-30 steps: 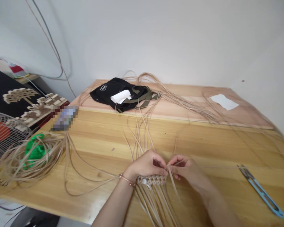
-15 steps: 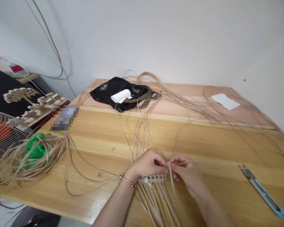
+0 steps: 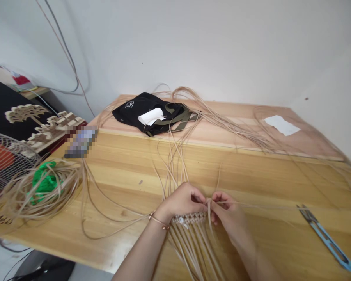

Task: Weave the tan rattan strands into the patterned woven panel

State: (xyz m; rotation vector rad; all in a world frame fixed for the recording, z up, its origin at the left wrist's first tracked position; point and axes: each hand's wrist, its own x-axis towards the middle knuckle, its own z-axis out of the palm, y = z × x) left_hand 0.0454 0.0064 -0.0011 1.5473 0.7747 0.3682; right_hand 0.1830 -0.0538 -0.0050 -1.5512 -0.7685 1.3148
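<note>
A band of woven beige strands (image 3: pixel 190 219) lies on the wooden table, with long loose ends running toward me and toward the back. My left hand (image 3: pixel 185 201) rests over its upper edge, thumb and fingers pinched on the weave near its right end. Right beside it, my right hand (image 3: pixel 226 210) is closed on a thin beige strand (image 3: pixel 210 214) at that same corner. One end of this strand hangs down between the hands. Another strand stretches off to the right. The fingertips meet, so the exact crossing is partly hidden.
Blue thread snips (image 3: pixel 327 238) lie at the right. A coil of strands (image 3: pixel 70 191) with a green bundle (image 3: pixel 45 181) sits at the left, near a fan (image 3: pixel 6 164). Further back are a black bag (image 3: pixel 140 111), white paper (image 3: pixel 281 125) and a blurred flat object (image 3: pixel 81 142).
The view has shifted slightly. Both hands stay at the weave's right corner, and the short hanging strand end has swung a little to the left.
</note>
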